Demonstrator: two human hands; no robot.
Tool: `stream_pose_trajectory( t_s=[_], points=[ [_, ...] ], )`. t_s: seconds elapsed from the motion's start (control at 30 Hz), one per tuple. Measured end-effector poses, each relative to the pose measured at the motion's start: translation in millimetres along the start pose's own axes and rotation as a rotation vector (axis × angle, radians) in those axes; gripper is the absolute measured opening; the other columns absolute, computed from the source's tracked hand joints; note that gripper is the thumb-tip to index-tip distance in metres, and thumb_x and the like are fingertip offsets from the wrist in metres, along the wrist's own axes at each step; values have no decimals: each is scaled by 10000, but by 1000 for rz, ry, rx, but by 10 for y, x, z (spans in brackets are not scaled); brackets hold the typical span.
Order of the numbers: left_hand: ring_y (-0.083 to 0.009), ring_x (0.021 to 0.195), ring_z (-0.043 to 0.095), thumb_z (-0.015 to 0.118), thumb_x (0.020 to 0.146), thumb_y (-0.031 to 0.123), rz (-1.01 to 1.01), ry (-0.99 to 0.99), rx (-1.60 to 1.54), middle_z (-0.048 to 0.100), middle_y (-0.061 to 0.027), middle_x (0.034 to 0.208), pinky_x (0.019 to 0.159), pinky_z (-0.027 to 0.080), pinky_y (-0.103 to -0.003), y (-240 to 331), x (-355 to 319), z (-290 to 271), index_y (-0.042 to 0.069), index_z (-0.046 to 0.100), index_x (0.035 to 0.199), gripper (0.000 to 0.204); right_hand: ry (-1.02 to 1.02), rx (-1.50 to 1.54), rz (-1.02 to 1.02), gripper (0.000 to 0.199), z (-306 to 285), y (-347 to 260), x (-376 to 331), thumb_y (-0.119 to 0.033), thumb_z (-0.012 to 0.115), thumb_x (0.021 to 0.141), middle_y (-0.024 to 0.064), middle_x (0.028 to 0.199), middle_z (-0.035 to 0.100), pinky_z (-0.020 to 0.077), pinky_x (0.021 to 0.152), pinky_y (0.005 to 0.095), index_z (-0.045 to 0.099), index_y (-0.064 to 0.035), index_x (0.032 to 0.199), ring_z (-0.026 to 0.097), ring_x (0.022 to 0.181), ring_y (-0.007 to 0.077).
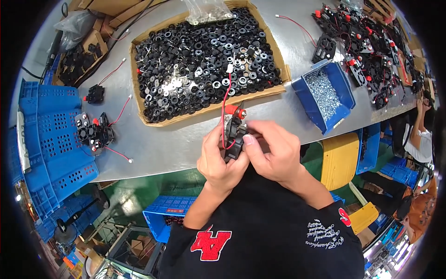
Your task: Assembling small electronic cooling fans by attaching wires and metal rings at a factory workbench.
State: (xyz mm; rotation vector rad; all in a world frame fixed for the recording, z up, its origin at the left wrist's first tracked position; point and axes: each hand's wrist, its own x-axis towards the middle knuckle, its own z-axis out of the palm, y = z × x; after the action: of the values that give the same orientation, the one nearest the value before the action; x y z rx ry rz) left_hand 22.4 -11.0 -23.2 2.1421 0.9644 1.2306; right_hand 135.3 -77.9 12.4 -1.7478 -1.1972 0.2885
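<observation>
A black fan unit point(235, 135) with a red cap on top is held up between my two hands, over the table's near edge. My left hand point(216, 160) wraps its fingers and thumb around the unit's left side and bottom. On the other side my right hand point(275, 151) is closed, its thumb and fingertips pressed against the unit. From the unit a thin red wire point(224, 102) rises to a white plug point(229, 68). My fingers hide part of the unit, and any small part pinched on the right cannot be made out.
Beyond my hands lies a cardboard tray point(213, 106) of black and silver rings. To its right stands a blue bin point(304, 100) of small screws. Similar fan units point(95, 130) lie at left, more piled at far right. A blue crate point(51, 172) borders the left; another person point(420, 144) is at right.
</observation>
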Motion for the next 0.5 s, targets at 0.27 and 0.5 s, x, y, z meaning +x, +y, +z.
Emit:
stream_pose_trajectory(
  t_s=[0.27,0.5],
  points=[
    [-232,724,684,810,651,78,-28,9,3,677,-152,960,606,560,-302,8,-5,-10,-43,580,1114,531,-48,-38,-72,214,5,4,7,-47,663,822,145,833,659,541,586,294,630,45,1012,671,675,223],
    [-240,716,686,816,631,62,-25,12,-6,676,-146,953,620,559,-306,-21,-8,-22,-37,584,1127,556,-72,-18,6,190,17,-2,-2,-61,649,838,144,827,657,538,584,315,638,26,1006,666,673,232]
  ],
)
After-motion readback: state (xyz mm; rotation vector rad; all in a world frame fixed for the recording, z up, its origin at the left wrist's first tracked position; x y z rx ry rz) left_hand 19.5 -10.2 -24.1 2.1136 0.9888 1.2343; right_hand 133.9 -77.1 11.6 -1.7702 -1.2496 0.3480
